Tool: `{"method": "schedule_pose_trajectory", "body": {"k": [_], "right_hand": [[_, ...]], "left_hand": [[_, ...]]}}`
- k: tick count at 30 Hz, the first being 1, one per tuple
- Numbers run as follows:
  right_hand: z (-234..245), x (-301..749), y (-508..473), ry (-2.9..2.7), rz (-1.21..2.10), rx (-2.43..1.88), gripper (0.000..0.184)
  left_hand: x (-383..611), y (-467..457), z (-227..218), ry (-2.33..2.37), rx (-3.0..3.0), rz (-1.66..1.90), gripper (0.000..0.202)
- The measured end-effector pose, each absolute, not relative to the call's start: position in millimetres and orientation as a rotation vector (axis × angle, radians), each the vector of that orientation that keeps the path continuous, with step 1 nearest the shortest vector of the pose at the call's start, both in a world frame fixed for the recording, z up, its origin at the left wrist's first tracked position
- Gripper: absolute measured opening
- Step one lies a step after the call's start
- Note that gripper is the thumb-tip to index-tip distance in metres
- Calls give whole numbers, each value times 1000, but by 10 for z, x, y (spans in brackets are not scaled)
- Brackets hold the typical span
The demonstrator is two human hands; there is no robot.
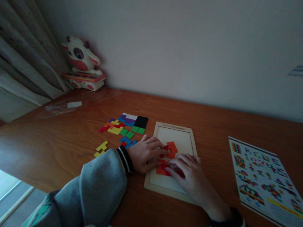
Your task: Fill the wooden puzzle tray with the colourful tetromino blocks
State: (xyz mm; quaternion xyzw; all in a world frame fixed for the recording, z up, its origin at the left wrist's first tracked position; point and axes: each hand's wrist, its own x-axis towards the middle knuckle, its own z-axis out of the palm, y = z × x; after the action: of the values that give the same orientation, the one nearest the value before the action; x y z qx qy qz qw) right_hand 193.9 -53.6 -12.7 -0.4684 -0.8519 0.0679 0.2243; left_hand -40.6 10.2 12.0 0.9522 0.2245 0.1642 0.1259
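The desk (212, 132) carries all items inspected. On its right side lies a printed pattern sheet (266, 186), flat and well apart from the work. In front of me lies a pale wooden puzzle tray (173, 127), its frame square and its floor showing around the pieces.

Progress: in my judgement, an early stage. Only a small group, red with one orange piece, lies within the frame, near the middle of the tray. The greater part of the set is outside: a packed cluster of tetromino-style pieces (114, 130) to the left of the tray, with a black square (141, 122) at its far right corner. Nearer me, apart from that cluster, are some blue pieces (125, 139) beside my left cuff (125, 159) and two yellow pieces (102, 145).

My left hand (148, 153) lies over the left edge of the tray, fingers partly curled, thumb and fingertips narrowly parted at the red pieces (161, 170). My right hand (191, 173) comes in from the right, thumb and forefinger nearly together at the same red pieces. I cannot tell whether either hand grips or merely presses; the fingers cover the contact.

The orange piece (173, 150) lies flat beyond the fingertips, close against red.
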Motion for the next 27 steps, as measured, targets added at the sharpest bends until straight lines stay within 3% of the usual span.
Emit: {"method": "schedule_pose_trajectory", "body": {"k": [18,24,27], "right_hand": [[51,1943,-630,-2471,432,-1147,26],[-38,1985,-587,-2428,353,-1205,26],[-104,2005,-552,-2381,234,-1255,24]], "left_hand": [[-414,144,68,677,2767,568,40],[-438,119,131,572,2760,510,50],[-429,129,136,597,2757,514,45]]}}
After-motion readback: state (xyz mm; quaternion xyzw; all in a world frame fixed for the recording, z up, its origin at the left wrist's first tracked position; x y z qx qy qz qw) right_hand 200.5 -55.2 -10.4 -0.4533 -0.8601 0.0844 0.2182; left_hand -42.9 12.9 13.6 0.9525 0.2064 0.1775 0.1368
